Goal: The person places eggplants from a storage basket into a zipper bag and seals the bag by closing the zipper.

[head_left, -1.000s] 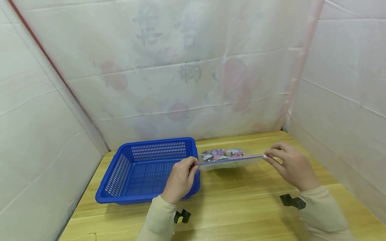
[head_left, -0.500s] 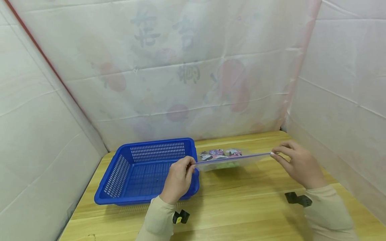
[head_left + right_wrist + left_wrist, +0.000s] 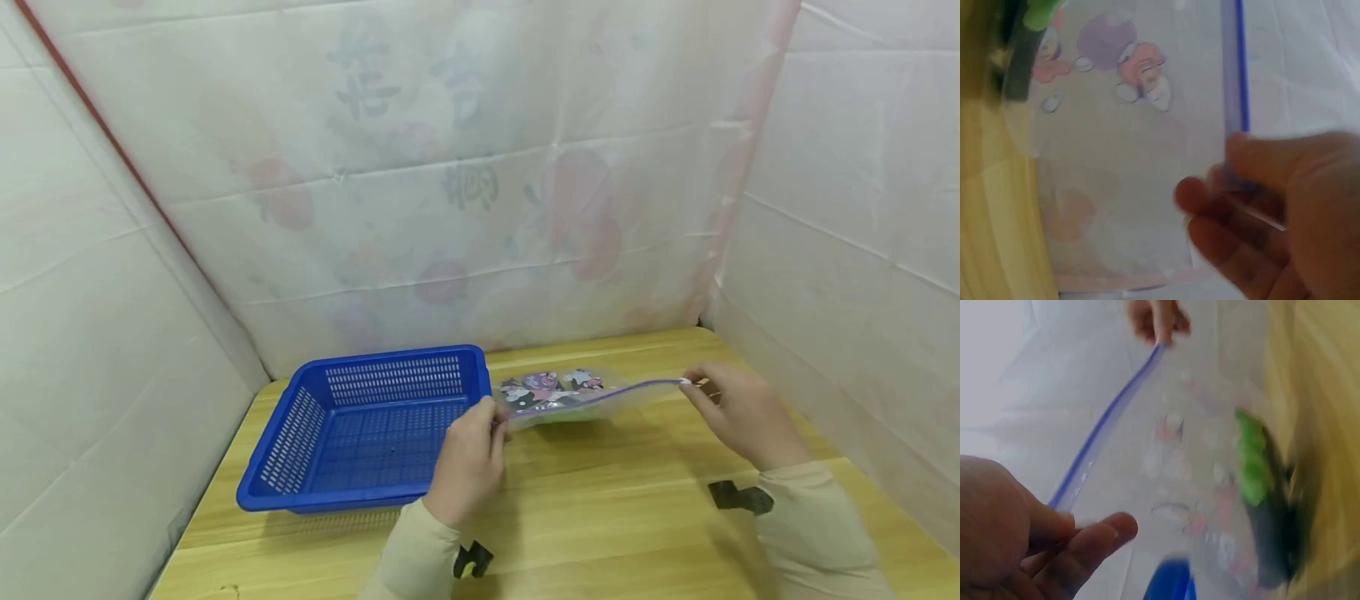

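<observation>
A clear zip bag with cartoon prints and a purple-blue zip strip hangs above the table, stretched between both hands. My left hand pinches the strip's left end, beside the basket's right rim. At the opposite end my right hand pinches the strip near a small white piece, perhaps the slider. The strip bends in a slight S. Inside or behind the bag, the left wrist view has a green and dark item; blur hides its kind. In the right wrist view, thumb and fingers meet on the strip.
A blue plastic basket with slotted walls stands on the left of the wooden table. White printed sheeting encloses the back and both sides. Black devices sit at the wrists.
My right hand has moved right along the strip. The left hand, after a slight leftward shift, has come right and a little down, and the strip has gone from straight to bent.
</observation>
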Action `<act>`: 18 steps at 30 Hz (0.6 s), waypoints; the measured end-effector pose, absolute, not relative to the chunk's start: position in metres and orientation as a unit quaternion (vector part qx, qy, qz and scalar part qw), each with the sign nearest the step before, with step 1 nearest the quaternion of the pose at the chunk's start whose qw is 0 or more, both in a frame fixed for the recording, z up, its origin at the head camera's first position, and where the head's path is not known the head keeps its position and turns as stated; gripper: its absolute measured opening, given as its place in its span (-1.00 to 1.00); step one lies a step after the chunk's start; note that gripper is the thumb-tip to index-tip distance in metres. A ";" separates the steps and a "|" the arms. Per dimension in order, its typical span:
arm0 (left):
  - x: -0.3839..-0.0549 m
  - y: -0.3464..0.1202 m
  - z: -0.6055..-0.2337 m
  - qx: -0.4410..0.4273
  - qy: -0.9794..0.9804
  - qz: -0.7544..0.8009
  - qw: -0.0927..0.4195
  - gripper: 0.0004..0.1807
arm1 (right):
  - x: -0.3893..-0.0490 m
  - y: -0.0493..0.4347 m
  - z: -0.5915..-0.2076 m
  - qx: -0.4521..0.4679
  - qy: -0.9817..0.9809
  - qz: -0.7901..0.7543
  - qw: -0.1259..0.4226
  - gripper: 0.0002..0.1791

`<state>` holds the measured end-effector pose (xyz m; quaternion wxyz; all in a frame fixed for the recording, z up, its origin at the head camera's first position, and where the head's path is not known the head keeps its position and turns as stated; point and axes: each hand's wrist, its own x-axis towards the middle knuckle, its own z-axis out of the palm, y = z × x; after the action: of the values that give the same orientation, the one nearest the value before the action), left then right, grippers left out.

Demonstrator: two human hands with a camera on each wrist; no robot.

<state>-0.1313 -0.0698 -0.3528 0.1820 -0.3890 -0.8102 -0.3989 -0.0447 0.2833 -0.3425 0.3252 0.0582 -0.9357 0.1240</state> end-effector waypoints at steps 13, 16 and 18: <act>-0.100 -0.040 -0.371 -0.406 -0.837 -0.321 0.181 -0.91 | -0.051 0.296 -0.370 0.055 -0.957 0.115 0.260 -0.78; -0.096 -0.035 -0.378 -0.405 -0.846 -0.299 0.174 -0.93 | -0.054 0.296 -0.376 0.047 -0.960 0.119 0.250 -0.79; -0.096 -0.032 -0.383 -0.402 -0.853 -0.287 0.171 -0.91 | -0.056 0.296 -0.380 0.048 -0.963 0.116 0.238 -0.79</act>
<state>-0.0956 -0.0321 -0.3827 0.1705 -0.4020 -0.8525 -0.2874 -0.0564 0.2964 -0.3796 0.2383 0.0481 -0.9630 0.1163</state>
